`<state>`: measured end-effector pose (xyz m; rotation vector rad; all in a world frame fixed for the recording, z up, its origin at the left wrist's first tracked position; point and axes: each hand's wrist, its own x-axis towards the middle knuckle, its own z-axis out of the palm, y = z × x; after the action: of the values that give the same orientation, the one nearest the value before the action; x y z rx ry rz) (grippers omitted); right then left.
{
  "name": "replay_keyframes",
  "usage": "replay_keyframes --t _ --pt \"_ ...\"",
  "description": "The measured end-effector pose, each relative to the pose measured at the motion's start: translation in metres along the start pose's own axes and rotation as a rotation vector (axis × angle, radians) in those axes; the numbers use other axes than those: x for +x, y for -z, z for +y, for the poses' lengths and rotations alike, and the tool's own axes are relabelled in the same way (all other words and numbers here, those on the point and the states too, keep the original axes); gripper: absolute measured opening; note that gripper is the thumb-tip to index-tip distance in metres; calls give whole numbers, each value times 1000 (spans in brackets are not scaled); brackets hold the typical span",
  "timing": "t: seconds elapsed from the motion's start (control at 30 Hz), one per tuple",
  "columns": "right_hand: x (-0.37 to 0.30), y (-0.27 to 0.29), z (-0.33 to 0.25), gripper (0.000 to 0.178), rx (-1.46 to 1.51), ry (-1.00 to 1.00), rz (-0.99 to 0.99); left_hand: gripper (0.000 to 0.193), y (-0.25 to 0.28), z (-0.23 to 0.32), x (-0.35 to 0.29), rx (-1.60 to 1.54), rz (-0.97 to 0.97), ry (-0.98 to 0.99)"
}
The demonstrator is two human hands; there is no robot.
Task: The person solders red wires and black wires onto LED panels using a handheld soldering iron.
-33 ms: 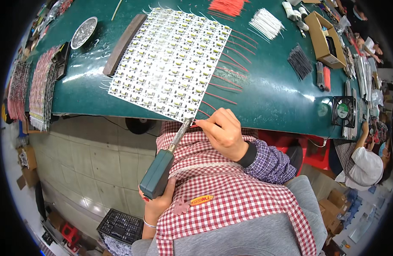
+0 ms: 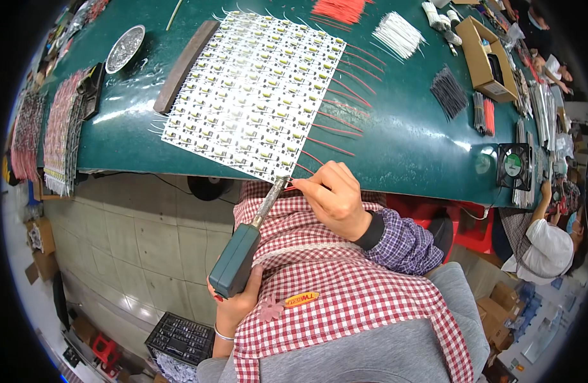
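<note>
My left hand (image 2: 241, 297) is wrapped round the dark green handle of a soldering iron (image 2: 235, 260). Its metal tip meets the near corner of a white circuit board panel (image 2: 255, 89) covered in rows of small components. Beside that tip, my right hand (image 2: 337, 199) pinches a red wire (image 2: 292, 187) at the corner; the wire's very end is hidden by fingers and tip. More red wires (image 2: 335, 148) stick out along the panel's right edge, and short white wires fringe its far and left edges.
A dark bar (image 2: 186, 67) lies along the panel's left edge. Behind stand a metal bowl (image 2: 125, 49), red wires (image 2: 340, 9) and white wires (image 2: 398, 35). To the right are black wires (image 2: 448, 94), a cardboard box (image 2: 484, 60) and a fan (image 2: 514, 166). Wired boards (image 2: 64, 134) lie left.
</note>
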<state>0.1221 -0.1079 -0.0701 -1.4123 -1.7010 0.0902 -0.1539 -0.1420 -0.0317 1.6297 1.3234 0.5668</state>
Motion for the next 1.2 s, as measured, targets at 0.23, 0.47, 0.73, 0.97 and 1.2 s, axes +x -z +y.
replay_keyframes --t 0.23,0.47,0.73,0.97,1.2 --pt "-1 -2 -1 24 -12 6 7 18 -5 12 6 34 79 -45" --pt "1 -3 1 22 -4 3 14 18 -2 13 1 -336 133 183" --pt "-2 -5 1 21 -18 -6 10 39 -6 9 8 -387 129 140" --pt "0 31 -10 25 78 -128 -56 39 -13 20 29 -522 178 129" --pt "43 105 18 16 122 -267 -87 39 -16 25 57 -546 253 36"
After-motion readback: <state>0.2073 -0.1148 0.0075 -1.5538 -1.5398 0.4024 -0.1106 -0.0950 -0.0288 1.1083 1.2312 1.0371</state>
